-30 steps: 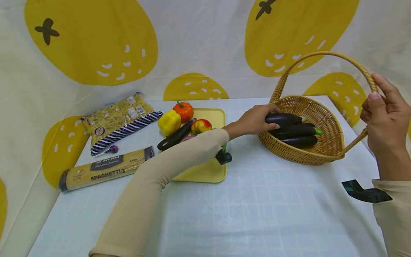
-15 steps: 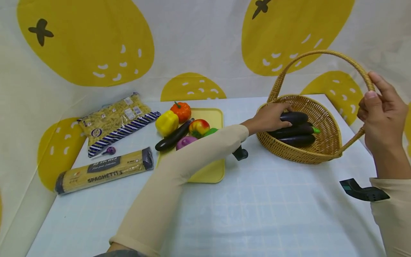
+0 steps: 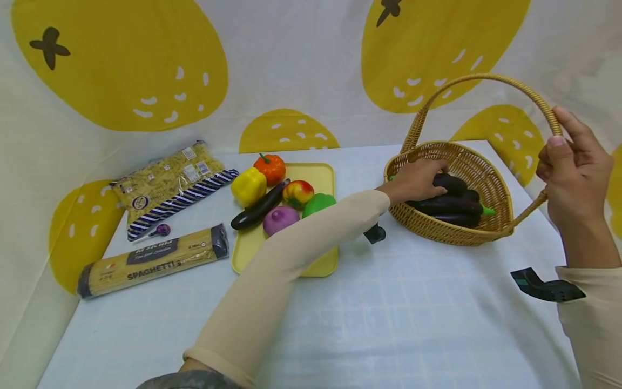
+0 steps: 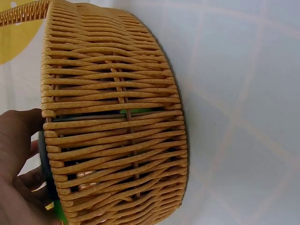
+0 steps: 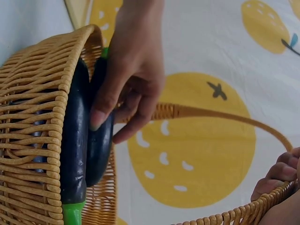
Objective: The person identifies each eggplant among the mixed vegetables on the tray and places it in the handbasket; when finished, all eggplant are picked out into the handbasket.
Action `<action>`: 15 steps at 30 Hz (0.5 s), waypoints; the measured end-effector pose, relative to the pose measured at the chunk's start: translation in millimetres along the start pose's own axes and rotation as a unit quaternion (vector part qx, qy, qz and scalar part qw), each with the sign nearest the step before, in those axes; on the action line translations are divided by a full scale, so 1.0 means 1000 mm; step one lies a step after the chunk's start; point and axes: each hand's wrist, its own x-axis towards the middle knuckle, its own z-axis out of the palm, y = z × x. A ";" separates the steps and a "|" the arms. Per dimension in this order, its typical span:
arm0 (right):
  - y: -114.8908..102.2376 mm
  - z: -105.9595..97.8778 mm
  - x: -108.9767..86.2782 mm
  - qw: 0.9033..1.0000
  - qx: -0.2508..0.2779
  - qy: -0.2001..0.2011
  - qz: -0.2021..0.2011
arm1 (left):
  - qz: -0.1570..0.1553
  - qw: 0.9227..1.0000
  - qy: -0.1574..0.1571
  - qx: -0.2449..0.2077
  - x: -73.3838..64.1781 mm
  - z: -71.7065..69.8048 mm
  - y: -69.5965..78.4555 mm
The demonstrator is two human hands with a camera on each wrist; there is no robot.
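In the head view, my left hand (image 3: 417, 181) reaches into the wicker basket (image 3: 502, 186). It grips the topmost dark eggplant (image 3: 453, 184). Several other eggplants (image 3: 447, 205) lie below, one with a green stem end pointing right. From the right wrist, the thumb and fingers of the left hand (image 5: 133, 75) show on either side of the gripped eggplant (image 5: 99, 154), next to another eggplant (image 5: 74, 145). My right hand (image 3: 578, 173) holds the arched handle (image 3: 486, 76) at its right side. The left wrist view shows mostly the basket's woven wall (image 4: 117, 117).
A yellow tray (image 3: 323, 265) carries a yellow pepper (image 3: 249, 187), an eggplant (image 3: 259, 205), a purple onion (image 3: 281, 220) and other produce. Further left are a pasta bag (image 3: 175, 183), a spaghetti pack (image 3: 155, 259) and a lollipop (image 3: 162, 230).
My left hand has moved right and deeper into the basket with the eggplant, bringing it down onto the others. The right hand keeps hold of the handle.
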 end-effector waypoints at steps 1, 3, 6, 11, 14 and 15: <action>0.000 0.001 0.000 1.000 0.004 -0.005 0.000 | 0.000 1.000 0.000 0.004 -0.001 0.000 -0.001; 0.000 0.002 0.001 1.000 0.000 -0.006 0.001 | -0.003 1.000 0.000 0.005 -0.002 -0.001 -0.003; -0.001 0.002 0.002 1.000 -0.010 0.001 0.005 | 0.006 1.000 0.003 0.001 -0.007 -0.005 -0.007; -0.001 0.004 0.001 0.999 -0.030 0.019 0.013 | 0.037 0.999 0.008 -0.030 -0.020 -0.014 -0.015; -0.001 0.004 -0.001 0.999 -0.033 0.026 0.018 | 0.052 0.998 0.013 -0.044 -0.031 -0.017 -0.023; -0.001 0.003 -0.001 0.999 -0.041 0.029 0.021 | 0.056 0.997 0.016 -0.046 -0.035 -0.017 -0.026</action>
